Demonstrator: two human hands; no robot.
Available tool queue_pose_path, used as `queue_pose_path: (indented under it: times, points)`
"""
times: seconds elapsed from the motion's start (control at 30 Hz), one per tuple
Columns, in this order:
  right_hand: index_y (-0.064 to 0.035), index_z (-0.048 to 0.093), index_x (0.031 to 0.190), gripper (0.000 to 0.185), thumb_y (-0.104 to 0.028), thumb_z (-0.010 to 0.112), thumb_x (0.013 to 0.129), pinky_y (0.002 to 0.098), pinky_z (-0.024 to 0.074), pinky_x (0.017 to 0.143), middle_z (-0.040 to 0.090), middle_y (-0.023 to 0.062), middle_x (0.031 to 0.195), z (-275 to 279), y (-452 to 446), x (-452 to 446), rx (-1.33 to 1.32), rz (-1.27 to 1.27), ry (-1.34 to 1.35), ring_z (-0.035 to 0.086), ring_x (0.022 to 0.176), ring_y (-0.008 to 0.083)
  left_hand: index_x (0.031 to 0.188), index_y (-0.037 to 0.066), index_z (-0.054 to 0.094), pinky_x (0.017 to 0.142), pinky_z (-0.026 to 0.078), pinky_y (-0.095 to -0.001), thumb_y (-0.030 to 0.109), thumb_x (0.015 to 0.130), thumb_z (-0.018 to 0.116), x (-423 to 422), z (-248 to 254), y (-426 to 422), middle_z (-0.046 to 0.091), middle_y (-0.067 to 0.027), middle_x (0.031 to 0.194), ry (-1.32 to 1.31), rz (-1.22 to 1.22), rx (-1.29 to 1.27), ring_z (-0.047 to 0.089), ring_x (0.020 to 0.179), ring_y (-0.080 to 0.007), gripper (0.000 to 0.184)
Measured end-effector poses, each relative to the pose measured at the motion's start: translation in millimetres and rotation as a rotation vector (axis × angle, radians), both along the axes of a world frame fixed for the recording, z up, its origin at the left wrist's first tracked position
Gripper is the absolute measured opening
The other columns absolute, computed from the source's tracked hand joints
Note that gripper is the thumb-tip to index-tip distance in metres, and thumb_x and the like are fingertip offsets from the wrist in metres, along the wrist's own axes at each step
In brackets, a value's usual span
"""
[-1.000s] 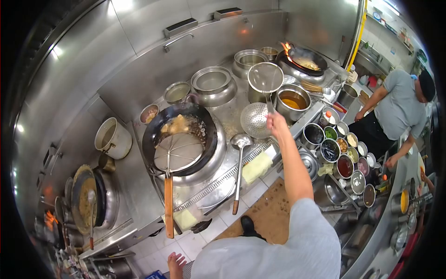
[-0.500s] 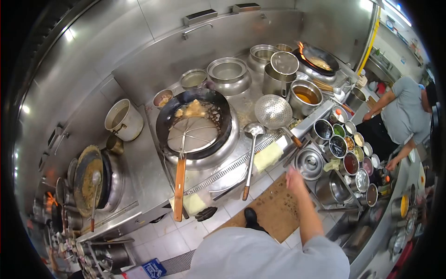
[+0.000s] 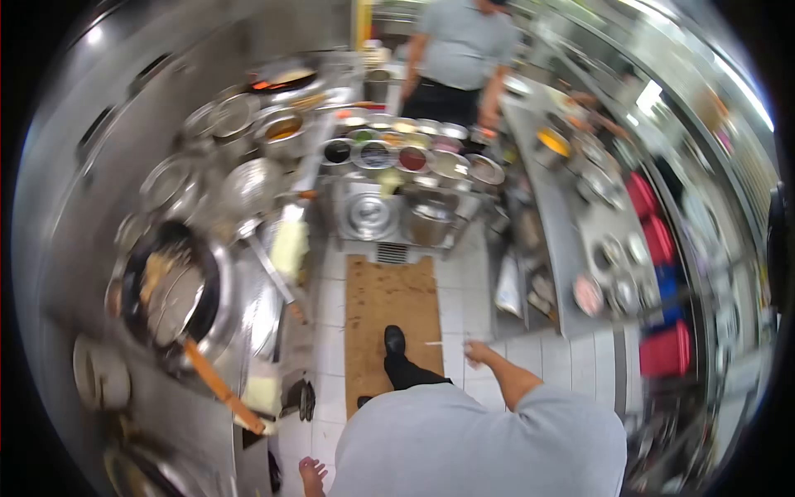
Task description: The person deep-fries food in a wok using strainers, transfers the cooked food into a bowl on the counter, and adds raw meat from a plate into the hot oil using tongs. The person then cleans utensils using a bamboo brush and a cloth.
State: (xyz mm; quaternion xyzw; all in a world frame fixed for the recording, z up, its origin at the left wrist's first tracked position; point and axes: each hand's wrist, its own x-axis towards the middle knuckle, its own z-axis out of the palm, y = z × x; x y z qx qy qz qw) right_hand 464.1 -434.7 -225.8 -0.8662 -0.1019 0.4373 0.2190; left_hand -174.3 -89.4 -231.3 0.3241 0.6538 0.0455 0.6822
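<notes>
My right hand [image 3: 477, 354] is out over the white floor tiles, fingers curled, with a thin pale streak beside it; blur hides what it may hold. Low in the view, my left hand [image 3: 312, 470] hangs beside my body, fingers apart and nothing in them. On the stove at left, the wok [image 3: 217, 273] holds food, and a strainer [image 3: 178, 302] with a wooden handle lies across it. A ladle [image 3: 271, 269] rests on the stove edge, near a perforated skimmer [image 3: 251, 186] and a folded pale cloth [image 3: 290, 248].
Bowls of sauces and a lidded pot [image 3: 367, 215] stand ahead. Behind them is a co-worker [image 3: 460, 45]. Another counter [image 3: 553, 248] runs along the right, with bowls and red bins [image 3: 665, 348] beyond. A brown mat [image 3: 389, 290] covers the floor; flames show at the far wok [image 3: 286, 76].
The view has swung right, shifting the stove to the left side. My right hand has moved back from the mesh strainer by the pots, which it let go of. My left hand has come back into view.
</notes>
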Motion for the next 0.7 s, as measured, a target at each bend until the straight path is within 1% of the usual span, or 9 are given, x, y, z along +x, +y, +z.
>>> queue_pose_path:
  times: [0.07, 0.13, 0.17, 0.23, 0.33, 0.37, 0.43, 0.57, 0.7]
  points:
    - [-0.0072, 0.049, 0.127, 0.047, -0.011, 0.055, 0.081, 0.0372, 0.0549, 0.043, 0.065, 0.0138, 0.075, 80, 42, -17, 0.142, -0.172, 0.053, 0.065, 0.054, 0.0225, 0.118, 0.019, 0.042, 0.057, 0.052, -0.0425, 0.019, 0.089, 0.050, 25, 3, 29, 0.056, -0.0108, 0.104, -0.013, -0.114, 0.058, 0.061, 0.082, -0.0288, 0.031]
    - [-0.0069, 0.049, 0.127, 0.048, -0.010, 0.056, 0.080, 0.0415, 0.0573, 0.058, 0.063, 0.0183, 0.089, 111, 58, -22, 0.115, -0.036, -0.056, 0.067, 0.073, 0.0286, 0.118, 0.019, 0.041, 0.063, 0.050, -0.0413, 0.020, 0.090, 0.048, 49, 15, 33, 0.055, -0.0101, 0.106, -0.037, -0.022, 0.145, 0.059, 0.088, -0.0280, 0.029]
    - [-0.0069, 0.049, 0.127, 0.048, -0.010, 0.056, 0.080, 0.0415, 0.0573, 0.058, 0.063, 0.0183, 0.089, 103, 52, -25, 0.129, -0.057, -0.057, 0.067, 0.073, 0.0286, 0.118, 0.019, 0.041, 0.063, 0.050, -0.0413, 0.020, 0.090, 0.048, 60, 19, 34, 0.055, -0.0101, 0.106, -0.039, -0.043, 0.159, 0.059, 0.088, -0.0280, 0.029]
    - [-0.0067, 0.048, 0.127, 0.050, -0.008, 0.056, 0.079, 0.0456, 0.0521, 0.081, 0.054, 0.0223, 0.107, 91, 47, -27, 0.037, 0.087, -0.579, 0.060, 0.096, 0.0369, 0.119, 0.019, 0.041, 0.065, 0.050, -0.0394, 0.021, 0.090, 0.049, 87, 28, 32, 0.054, -0.0102, 0.107, -0.105, -0.098, 0.157, 0.058, 0.089, -0.0264, 0.030]
    - [-0.0056, 0.047, 0.127, 0.051, -0.007, 0.056, 0.077, 0.0469, 0.0427, 0.093, 0.045, 0.0239, 0.116, 108, 26, -16, 0.060, -0.154, -0.568, 0.047, 0.109, 0.0424, 0.121, 0.017, 0.042, 0.065, 0.050, -0.0371, 0.021, 0.090, 0.050, 127, 42, 6, 0.058, -0.0092, 0.103, -0.053, -0.296, 0.183, 0.060, 0.086, -0.0256, 0.032]
    - [-0.0056, 0.047, 0.127, 0.051, -0.007, 0.056, 0.077, 0.0469, 0.0427, 0.093, 0.045, 0.0239, 0.116, 107, 17, -7, 0.067, -0.160, -0.569, 0.047, 0.109, 0.0424, 0.121, 0.014, 0.045, 0.066, 0.051, -0.0372, 0.021, 0.090, 0.053, 138, 39, -2, 0.061, -0.0097, 0.102, -0.048, -0.388, 0.174, 0.061, 0.086, -0.0252, 0.033]
    - [-0.0036, 0.045, 0.128, 0.055, -0.006, 0.057, 0.075, 0.0482, 0.0429, 0.091, 0.047, 0.0238, 0.116, 102, -7, 16, 0.016, -0.300, -0.873, 0.048, 0.109, 0.0423, 0.121, 0.013, 0.046, 0.067, 0.051, -0.0369, 0.021, 0.090, 0.053, 158, 37, -23, 0.062, -0.0101, 0.101, -0.037, -0.561, 0.177, 0.061, 0.086, -0.0248, 0.033]
    - [-0.0032, 0.045, 0.132, 0.063, -0.006, 0.063, 0.071, 0.0472, 0.0364, 0.099, 0.044, 0.0224, 0.129, 177, -65, 70, -0.002, -0.377, -1.269, 0.044, 0.117, 0.0399, 0.120, 0.011, 0.048, 0.069, 0.052, -0.0363, 0.021, 0.089, 0.055, 200, 42, -68, 0.063, -0.0108, 0.100, -0.018, -0.849, 0.227, 0.062, 0.085, -0.0240, 0.033]
    - [-0.0024, 0.044, 0.132, 0.065, -0.010, 0.065, 0.072, 0.0483, 0.0344, 0.100, 0.043, 0.0203, 0.129, 205, -137, 109, 0.011, -0.258, -1.328, 0.042, 0.120, 0.0371, 0.119, 0.009, 0.051, 0.070, 0.052, -0.0357, 0.022, 0.089, 0.057, 223, 46, -111, 0.064, -0.0116, 0.099, -0.003, -1.030, 0.307, 0.063, 0.085, -0.0232, 0.033]
